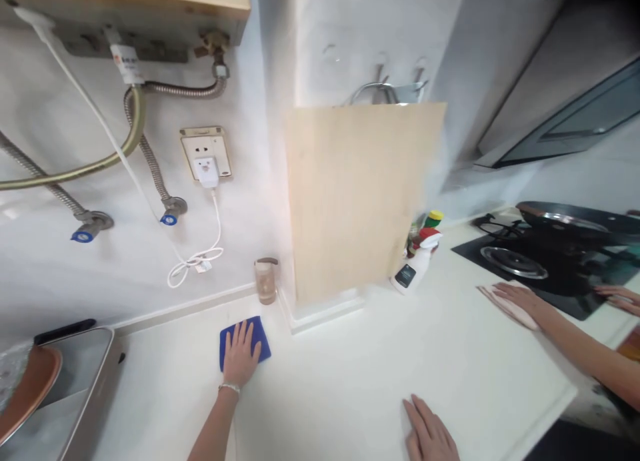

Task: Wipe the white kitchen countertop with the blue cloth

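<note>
My left hand [241, 360], with a bracelet at the wrist, lies flat on a folded blue cloth [261, 334] on the white countertop [320, 388]. Its fingers are spread and press the cloth down near the wall. My right hand [430, 431] rests on the counter at the bottom of the view, its fingers stretched out and nothing held; part of it is cut off by the frame's edge. Just beyond the blue cloth stands a clear cup [265, 284] in the wall corner.
A pale wooden board [360, 201] stands against the pillar, beside a white spray bottle [411, 271]. On the right, another person's hand [520, 298] presses a pink cloth [500, 304] near the black gas stove [560, 274]. A metal-rimmed rack [100, 381] is at left.
</note>
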### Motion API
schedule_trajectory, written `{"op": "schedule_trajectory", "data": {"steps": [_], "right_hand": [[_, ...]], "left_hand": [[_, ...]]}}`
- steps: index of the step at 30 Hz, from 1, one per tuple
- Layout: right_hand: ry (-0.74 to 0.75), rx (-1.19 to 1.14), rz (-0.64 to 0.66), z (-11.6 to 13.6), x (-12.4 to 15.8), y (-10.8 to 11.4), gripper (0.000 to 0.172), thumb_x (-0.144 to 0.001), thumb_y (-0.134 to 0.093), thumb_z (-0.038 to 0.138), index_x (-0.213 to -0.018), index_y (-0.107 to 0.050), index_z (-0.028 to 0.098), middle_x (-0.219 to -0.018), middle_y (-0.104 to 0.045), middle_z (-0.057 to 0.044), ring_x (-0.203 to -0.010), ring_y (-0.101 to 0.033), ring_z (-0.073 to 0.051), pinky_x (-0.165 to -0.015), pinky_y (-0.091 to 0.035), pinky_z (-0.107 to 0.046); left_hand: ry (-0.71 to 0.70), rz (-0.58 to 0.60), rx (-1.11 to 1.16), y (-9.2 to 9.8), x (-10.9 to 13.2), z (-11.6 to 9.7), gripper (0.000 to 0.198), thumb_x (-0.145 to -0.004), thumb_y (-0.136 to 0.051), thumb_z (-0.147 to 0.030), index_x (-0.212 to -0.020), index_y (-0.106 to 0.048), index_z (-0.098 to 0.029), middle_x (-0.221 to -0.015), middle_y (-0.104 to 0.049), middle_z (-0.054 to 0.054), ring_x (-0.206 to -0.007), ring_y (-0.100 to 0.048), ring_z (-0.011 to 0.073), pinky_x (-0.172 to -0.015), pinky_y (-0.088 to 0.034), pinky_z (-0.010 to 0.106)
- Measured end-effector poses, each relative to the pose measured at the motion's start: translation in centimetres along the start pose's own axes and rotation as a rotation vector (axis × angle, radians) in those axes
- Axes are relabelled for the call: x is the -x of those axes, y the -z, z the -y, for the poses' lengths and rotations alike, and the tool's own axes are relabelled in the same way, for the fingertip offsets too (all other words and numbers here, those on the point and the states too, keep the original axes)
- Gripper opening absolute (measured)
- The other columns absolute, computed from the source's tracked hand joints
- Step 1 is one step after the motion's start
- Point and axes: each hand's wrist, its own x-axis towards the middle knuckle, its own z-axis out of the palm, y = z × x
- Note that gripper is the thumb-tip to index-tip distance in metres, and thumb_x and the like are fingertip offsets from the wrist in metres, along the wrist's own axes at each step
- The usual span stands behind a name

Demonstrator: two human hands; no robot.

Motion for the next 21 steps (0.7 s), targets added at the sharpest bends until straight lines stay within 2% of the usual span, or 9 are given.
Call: {"op": "schedule_trajectory", "data": {"steps": [4, 9, 14, 18, 21], "right_hand": [[-0.044, -0.024, -0.022, 1.4, -1.0, 1.1, 0.053, -0.091, -0.039, 0.027, -0.144, -0.039, 0.02, -0.147, -0.046, -0.011, -0.131, -0.047, -0.026, -0.109, -0.036, -0.046], [-0.081, -0.037, -0.016, 2.3, -1.7, 2.4, 0.048, -0.091, -0.039, 0.024, -0.138, -0.045, 0.017, -0.144, -0.048, -0.013, -0.134, -0.042, -0.025, -0.111, -0.034, -0.045], [-0.107, -0.043, -0.019, 2.5, -1.7, 2.5, 0.047, -0.089, -0.041, 0.022, -0.135, -0.049, 0.016, -0.144, -0.049, -0.013, -0.135, -0.04, -0.025, -0.112, -0.032, -0.044], [-0.1, -0.038, -0.032, 2.4, -1.6, 2.3, 0.047, -0.089, -0.041, 0.021, -0.135, -0.049, 0.015, -0.144, -0.048, -0.013, -0.137, -0.039, -0.025, -0.112, -0.031, -0.044], [-0.088, -0.026, -0.029, 2.5, -1.4, 2.2, 0.047, -0.09, -0.04, 0.021, -0.135, -0.049, 0.013, -0.144, -0.048, -0.014, -0.137, -0.038, -0.025, -0.113, -0.03, -0.043]], "left_hand": [[-0.042, 0.01, -0.028, 1.4, 5.0, -3.3, 0.059, -0.094, -0.034, -0.043, -0.146, -0.039, -0.016, -0.155, -0.039, 0.011, -0.145, -0.031, 0.0289, -0.118, -0.027, 0.055], [-0.114, 0.003, -0.042, 2.7, 11.6, -8.6, 0.058, -0.094, -0.036, -0.039, -0.148, -0.036, -0.018, -0.155, -0.039, 0.009, -0.145, -0.03, 0.0287, -0.117, -0.029, 0.055], [-0.183, -0.02, -0.011, 3.0, 17.5, -14.7, 0.066, -0.092, -0.041, -0.037, -0.153, -0.021, -0.022, -0.158, -0.033, 0.008, -0.147, -0.024, 0.0283, -0.119, -0.026, 0.057], [-0.256, -0.004, 0.021, 3.3, 20.4, -19.0, 0.071, -0.089, -0.045, -0.037, -0.153, -0.018, -0.024, -0.161, -0.025, 0.007, -0.148, -0.021, 0.0299, -0.119, -0.027, 0.058], [-0.293, -0.001, 0.028, 3.7, 21.2, -20.9, 0.074, -0.087, -0.047, -0.034, -0.154, -0.017, -0.022, -0.161, -0.023, 0.007, -0.148, -0.021, 0.0317, -0.117, -0.031, 0.059]]}}
